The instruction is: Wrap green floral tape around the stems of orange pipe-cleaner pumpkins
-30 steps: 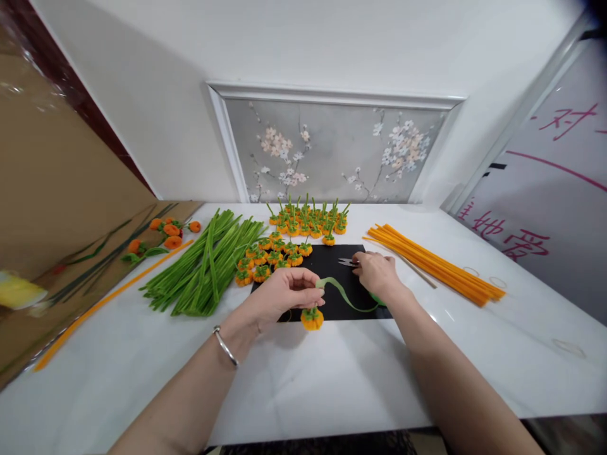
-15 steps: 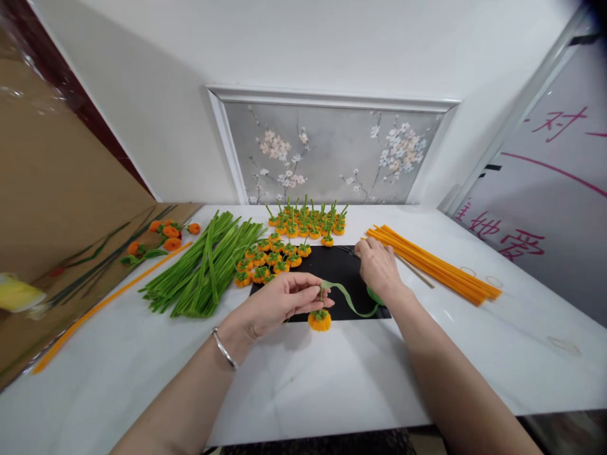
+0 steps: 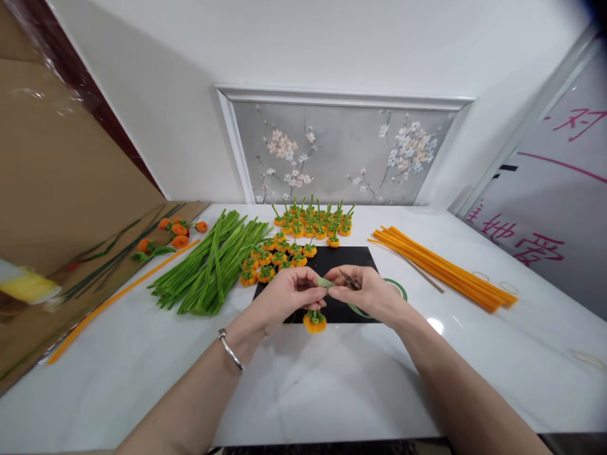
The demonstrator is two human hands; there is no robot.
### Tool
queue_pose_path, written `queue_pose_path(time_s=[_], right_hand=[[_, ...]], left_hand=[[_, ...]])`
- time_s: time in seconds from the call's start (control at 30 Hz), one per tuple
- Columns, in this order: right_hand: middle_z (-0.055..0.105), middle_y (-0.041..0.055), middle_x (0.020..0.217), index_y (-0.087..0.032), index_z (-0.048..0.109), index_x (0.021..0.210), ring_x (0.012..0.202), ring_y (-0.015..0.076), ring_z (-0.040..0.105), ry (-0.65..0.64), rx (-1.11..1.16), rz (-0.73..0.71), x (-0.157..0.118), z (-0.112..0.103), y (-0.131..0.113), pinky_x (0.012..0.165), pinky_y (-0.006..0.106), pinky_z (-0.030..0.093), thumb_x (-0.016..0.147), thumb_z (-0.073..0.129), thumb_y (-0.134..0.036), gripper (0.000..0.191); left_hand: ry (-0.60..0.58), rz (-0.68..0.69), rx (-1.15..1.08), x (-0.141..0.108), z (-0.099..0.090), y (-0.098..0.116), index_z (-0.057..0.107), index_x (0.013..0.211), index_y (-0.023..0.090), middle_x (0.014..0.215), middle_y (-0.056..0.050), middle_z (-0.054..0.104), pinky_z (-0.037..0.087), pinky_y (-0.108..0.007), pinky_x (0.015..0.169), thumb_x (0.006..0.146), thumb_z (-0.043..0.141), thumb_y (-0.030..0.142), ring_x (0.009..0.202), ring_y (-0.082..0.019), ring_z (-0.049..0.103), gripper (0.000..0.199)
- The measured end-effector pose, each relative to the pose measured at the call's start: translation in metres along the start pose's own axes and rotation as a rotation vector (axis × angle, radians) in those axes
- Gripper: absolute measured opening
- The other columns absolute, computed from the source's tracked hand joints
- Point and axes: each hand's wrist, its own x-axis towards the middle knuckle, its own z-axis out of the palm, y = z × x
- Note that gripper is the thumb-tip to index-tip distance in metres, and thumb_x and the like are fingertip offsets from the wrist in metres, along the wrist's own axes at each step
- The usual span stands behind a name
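Working from afar, I am keeping the thumb and fingers of the left hand (image 3: 289, 294) pinched together around the upper part of an orange flower head (image 3: 315, 323), which is hanging bloom-down below the fingers, over the near edge of a black mat (image 3: 339, 258). The right hand (image 3: 377, 297) is closing on small scissors (image 3: 349, 280), its fingertips meeting the left at a pale green strip (image 3: 325, 283). The strip is apparently leading to a tape roll (image 3: 401, 289) beside the mat, so I am judging it uncut and this piece unfinished. Farther out, nearer flower heads (image 3: 265, 258) are sitting clustered at the mat's left side, green backs up, while a rear group (image 3: 308, 230) is standing beyond with green stems upright; many heads are thus already formed, though I cannot tell which are complete. Flanking them on the worktop (image 3: 303, 392), a green bundle (image 3: 208, 268) is lying to the left and an orange bundle (image 3: 441, 268) to the right, both apparently awaiting use.
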Motion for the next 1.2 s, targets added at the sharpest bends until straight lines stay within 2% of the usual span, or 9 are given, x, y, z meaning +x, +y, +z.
queue_pose_path(time_s=[0.07, 0.13, 0.27, 0.4, 0.63, 0.7, 0.9, 0.97, 1.2], right_hand=[[0.057, -0.0007, 0.068, -0.016, 0.061, 0.080, 0.061, 0.0103, 0.046, 0.023, -0.041, -0.019, 0.002, -0.002, 0.003, 0.058, 0.024, 0.039, 0.076, 0.063, -0.036, 0.021], [0.050, -0.0035, 0.061, -0.017, 0.058, 0.072, 0.055, 0.0087, 0.039, 0.061, -0.088, -0.056, 0.002, -0.005, 0.005, 0.053, 0.023, 0.033, 0.078, 0.061, -0.038, 0.022], [0.045, -0.0042, 0.060, -0.017, 0.059, 0.074, 0.053, 0.0082, 0.034, 0.059, -0.142, -0.100, -0.001, -0.012, 0.006, 0.049, 0.022, 0.028, 0.081, 0.058, -0.039, 0.022], [0.047, -0.0030, 0.061, -0.017, 0.059, 0.074, 0.054, 0.0090, 0.035, 0.044, -0.217, -0.098, -0.003, -0.015, 0.004, 0.049, 0.022, 0.028, 0.082, 0.056, -0.037, 0.021], [0.048, -0.0026, 0.061, -0.018, 0.060, 0.074, 0.053, 0.0099, 0.037, 0.187, -0.311, -0.140, -0.003, -0.017, 0.003, 0.049, 0.023, 0.030, 0.083, 0.055, -0.035, 0.019], [0.046, -0.0029, 0.060, -0.018, 0.060, 0.075, 0.052, 0.0095, 0.035, 0.162, -0.292, -0.124, -0.004, -0.017, 0.002, 0.048, 0.023, 0.029, 0.083, 0.055, -0.035, 0.020], [0.045, -0.0038, 0.057, -0.018, 0.061, 0.075, 0.050, 0.0086, 0.035, 0.041, -0.262, -0.080, -0.007, -0.019, -0.001, 0.047, 0.022, 0.029, 0.083, 0.056, -0.035, 0.019], [0.048, -0.0034, 0.058, -0.018, 0.062, 0.076, 0.050, 0.0088, 0.037, 0.079, -0.308, -0.097, -0.007, -0.019, 0.001, 0.048, 0.022, 0.030, 0.083, 0.056, -0.033, 0.018], [0.059, -0.0006, 0.065, -0.017, 0.065, 0.079, 0.056, 0.0106, 0.046, 0.197, -0.439, -0.191, -0.003, -0.020, 0.008, 0.052, 0.022, 0.035, 0.083, 0.058, -0.030, 0.016]], left_hand=[[-0.022, 0.002, -0.022, 0.000, 0.000, 0.000, 0.061, 0.082, 0.014, 0.071, 0.000, 0.064, 0.050, -0.019, 0.061, 0.070, 0.077, 0.028, 0.066, -0.009, 0.062, 0.025], [-0.043, -0.003, -0.054, -0.001, 0.001, 0.000, 0.062, 0.089, 0.015, 0.075, 0.000, 0.063, 0.050, -0.019, 0.062, 0.071, 0.076, 0.027, 0.067, -0.008, 0.060, 0.026], [-0.045, -0.046, -0.081, -0.001, 0.002, 0.003, 0.066, 0.090, 0.013, 0.071, 0.002, 0.058, 0.048, -0.019, 0.063, 0.072, 0.075, 0.028, 0.064, -0.006, 0.056, 0.026], [0.029, -0.089, -0.125, -0.001, 0.003, 0.003, 0.067, 0.084, 0.013, 0.070, 0.002, 0.060, 0.049, -0.020, 0.066, 0.066, 0.080, 0.029, 0.064, -0.006, 0.057, 0.027], [0.046, -0.100, -0.048, 0.001, 0.005, 0.001, 0.062, 0.075, 0.013, 0.061, 0.003, 0.060, 0.046, -0.016, 0.055, 0.064, 0.081, 0.029, 0.056, -0.005, 0.055, 0.027], [0.062, -0.092, -0.050, 0.001, 0.005, 0.001, 0.061, 0.074, 0.013, 0.062, 0.002, 0.062, 0.047, -0.016, 0.055, 0.063, 0.081, 0.027, 0.056, -0.006, 0.056, 0.027], [0.237, 0.045, 0.026, 0.003, 0.008, -0.001, 0.060, 0.072, 0.014, 0.062, 0.002, 0.062, 0.048, -0.017, 0.052, 0.064, 0.078, 0.022, 0.061, -0.010, 0.060, 0.022], [0.217, 0.038, -0.003, 0.002, 0.009, -0.002, 0.059, 0.071, 0.015, 0.062, 0.002, 0.062, 0.048, -0.016, 0.052, 0.065, 0.078, 0.023, 0.059, -0.009, 0.059, 0.022], [0.002, -0.055, -0.225, -0.002, 0.009, -0.002, 0.060, 0.077, 0.014, 0.069, 0.002, 0.061, 0.053, -0.014, 0.060, 0.068, 0.079, 0.026, 0.062, -0.006, 0.058, 0.024]])
